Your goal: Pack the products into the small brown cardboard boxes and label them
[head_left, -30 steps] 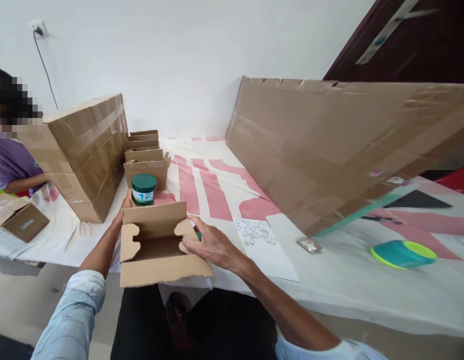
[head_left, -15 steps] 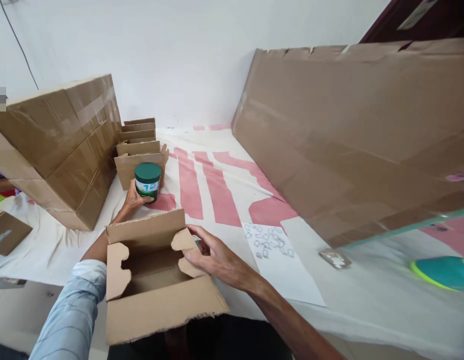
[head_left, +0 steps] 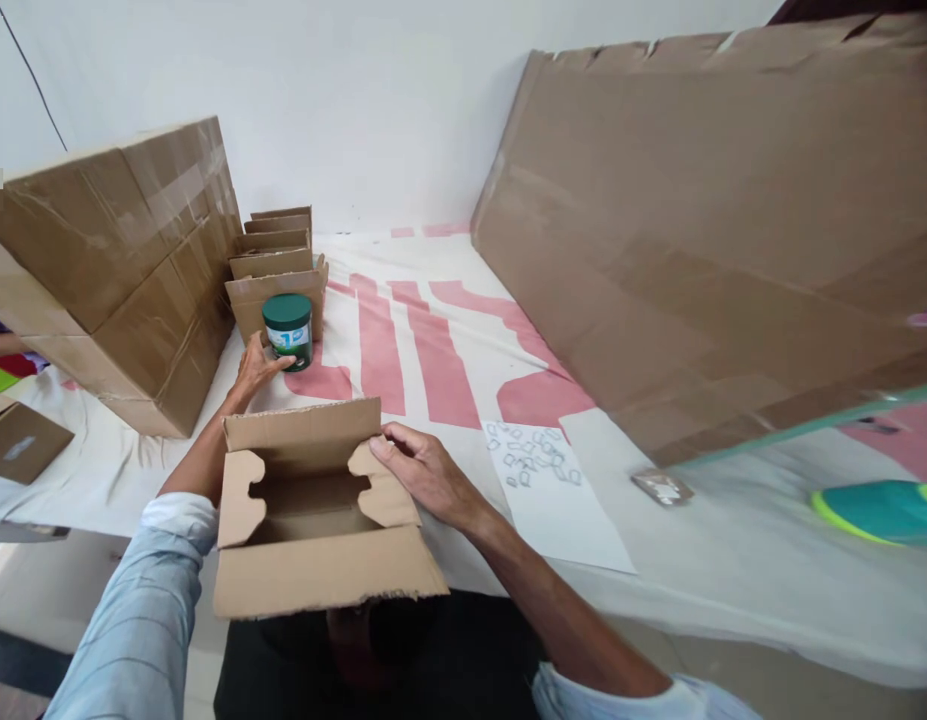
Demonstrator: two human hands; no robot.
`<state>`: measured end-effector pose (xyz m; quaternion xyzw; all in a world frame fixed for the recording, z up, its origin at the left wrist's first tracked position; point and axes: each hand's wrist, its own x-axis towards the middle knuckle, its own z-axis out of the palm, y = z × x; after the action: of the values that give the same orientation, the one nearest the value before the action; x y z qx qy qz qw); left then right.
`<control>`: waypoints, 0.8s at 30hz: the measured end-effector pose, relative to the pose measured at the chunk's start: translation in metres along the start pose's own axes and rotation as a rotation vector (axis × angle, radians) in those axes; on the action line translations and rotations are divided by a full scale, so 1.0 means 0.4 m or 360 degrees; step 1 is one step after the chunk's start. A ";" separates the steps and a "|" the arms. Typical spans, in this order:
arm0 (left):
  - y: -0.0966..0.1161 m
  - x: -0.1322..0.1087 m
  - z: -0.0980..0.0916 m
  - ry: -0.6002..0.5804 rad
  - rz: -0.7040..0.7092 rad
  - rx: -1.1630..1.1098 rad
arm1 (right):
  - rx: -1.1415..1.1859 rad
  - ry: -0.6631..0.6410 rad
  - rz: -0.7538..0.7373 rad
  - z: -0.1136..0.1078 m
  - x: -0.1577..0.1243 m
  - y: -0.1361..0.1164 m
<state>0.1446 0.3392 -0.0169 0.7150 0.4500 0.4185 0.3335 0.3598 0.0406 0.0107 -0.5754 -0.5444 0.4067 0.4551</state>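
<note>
My left hand (head_left: 255,375) reaches past the near box and is closed around the lower left side of a green plastic tub (head_left: 289,335) with a dark green lid. The tub stands upright in front of a row of open cartons (head_left: 272,262). Close to me is an open cardboard box (head_left: 332,572), its flaps spread and no contents visible in the part of its inside that shows. My right hand (head_left: 433,475) grips this box at its far right corner, thumb on the side flap and fingers partly hidden behind it.
Taped cartons (head_left: 155,270) are stacked on the left, beside a smaller box (head_left: 28,440). A large cardboard sheet (head_left: 695,250) leans at the right. A marked paper sheet (head_left: 560,500), a small clear packet (head_left: 662,487) and a teal object (head_left: 879,510) lie on the cloth-covered table (head_left: 733,570).
My view has tipped down slightly. The near box is more level, and my right hand has shifted along its corner. My left hand stays at the tub, which has barely moved.
</note>
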 end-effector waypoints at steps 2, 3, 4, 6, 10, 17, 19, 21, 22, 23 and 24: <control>0.038 -0.062 -0.053 -0.0007 -0.0083 -0.0142 | -0.0004 0.0039 -0.0027 -0.001 -0.001 0.001; 0.060 -0.103 -0.086 -0.0021 -0.0084 -0.0250 | -0.0003 0.0059 -0.0031 -0.002 -0.002 0.003; 0.083 -0.149 -0.121 -0.0017 -0.0063 -0.0300 | 0.0002 0.0079 -0.0030 -0.002 -0.003 0.004; 0.131 -0.254 -0.191 0.0026 -0.0022 -0.0334 | 0.0021 0.0113 -0.0022 -0.001 -0.003 0.008; 0.216 -0.458 -0.289 -0.0004 0.0054 -0.0464 | -0.0005 0.0160 -0.0057 0.008 0.003 0.011; 0.282 -0.607 -0.269 -0.0332 0.0010 0.0165 | -0.0615 0.0225 0.0007 0.028 -0.024 -0.076; 0.291 -0.613 -0.250 -0.0252 0.0050 0.0312 | -0.0927 0.0215 0.0062 0.039 -0.048 -0.110; 0.298 -0.616 -0.236 -0.0155 0.0108 0.0413 | -0.1137 0.0195 0.0059 0.054 -0.069 -0.129; 0.299 -0.619 -0.232 -0.0121 0.0132 0.0423 | -0.1188 0.0194 0.0042 0.062 -0.077 -0.132; 0.299 -0.624 -0.229 -0.0098 0.0141 0.0392 | -0.1213 0.0206 0.0026 0.068 -0.084 -0.130; 0.296 -0.629 -0.228 -0.0085 0.0129 0.0320 | -0.1218 0.0230 0.0013 0.073 -0.089 -0.126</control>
<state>0.0442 0.0719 0.0481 0.7733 0.4514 0.3653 0.2548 0.3162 0.0070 0.0511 -0.7330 -0.6210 0.1343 0.2430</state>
